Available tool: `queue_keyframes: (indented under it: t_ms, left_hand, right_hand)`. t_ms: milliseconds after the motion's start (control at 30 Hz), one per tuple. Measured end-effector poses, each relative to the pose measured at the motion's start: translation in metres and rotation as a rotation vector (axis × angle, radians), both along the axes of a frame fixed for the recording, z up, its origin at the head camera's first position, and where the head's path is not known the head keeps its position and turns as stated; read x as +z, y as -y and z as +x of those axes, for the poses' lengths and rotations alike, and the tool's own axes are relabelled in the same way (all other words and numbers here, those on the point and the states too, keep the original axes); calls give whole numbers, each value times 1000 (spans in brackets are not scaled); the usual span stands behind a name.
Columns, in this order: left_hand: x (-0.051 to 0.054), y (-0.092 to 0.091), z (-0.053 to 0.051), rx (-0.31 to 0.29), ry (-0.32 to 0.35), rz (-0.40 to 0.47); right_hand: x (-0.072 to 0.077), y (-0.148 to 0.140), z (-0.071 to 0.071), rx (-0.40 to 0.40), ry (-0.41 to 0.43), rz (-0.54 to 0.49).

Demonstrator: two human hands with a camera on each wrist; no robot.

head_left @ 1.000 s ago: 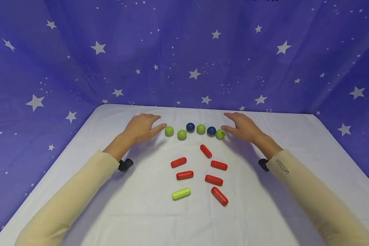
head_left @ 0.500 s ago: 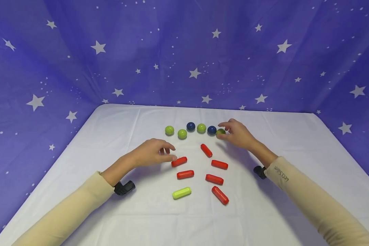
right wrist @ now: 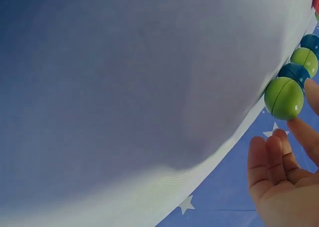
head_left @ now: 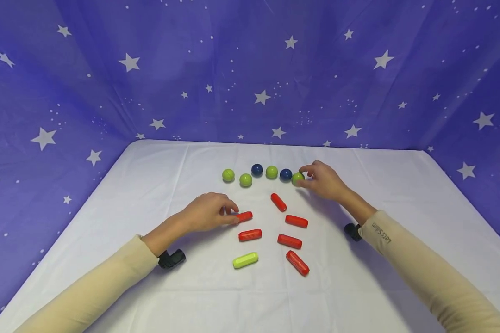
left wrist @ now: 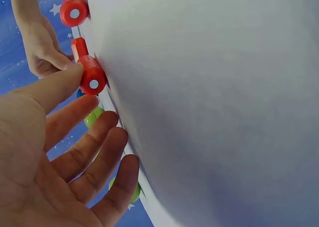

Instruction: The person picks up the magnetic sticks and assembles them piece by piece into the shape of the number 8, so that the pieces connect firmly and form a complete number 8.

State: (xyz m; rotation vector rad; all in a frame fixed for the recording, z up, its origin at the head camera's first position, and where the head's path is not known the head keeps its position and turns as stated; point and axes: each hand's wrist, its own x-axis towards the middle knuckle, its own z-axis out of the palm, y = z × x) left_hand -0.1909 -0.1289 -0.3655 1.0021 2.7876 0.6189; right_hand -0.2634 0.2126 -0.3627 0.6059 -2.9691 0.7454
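Both hands have fingers partly bent; whether either grips, I cannot tell. The left hand (head_left: 208, 212) touches the left row's farthest red stick (head_left: 246, 216) with its thumb; the right hand (head_left: 324, 181) straddles the rightmost green ball (right wrist: 284, 99) with thumb and forefinger. Best pinch the ball across its middle, lest it nudge the blue ball (head_left: 285, 175).

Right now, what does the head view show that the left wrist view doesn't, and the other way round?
Only the head view: the yellow-green stick and the lettering on the right sleeve. Only the left wrist view: a white disc on the end of a red stick. Both: the left hand at that red stick, the right hand, and green balls.
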Motion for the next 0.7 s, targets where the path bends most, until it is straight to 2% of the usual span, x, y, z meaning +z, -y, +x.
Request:
queue_keyframes:
  t_ms: [500,700]
  left_hand:
    - [-1,-5,3,26,42,13]
    - [-1,-5,4,27,36,12]
  right_hand:
    - [-2,3,-3,-1,14,66]
    - [-4,3,-4,1,5,83]
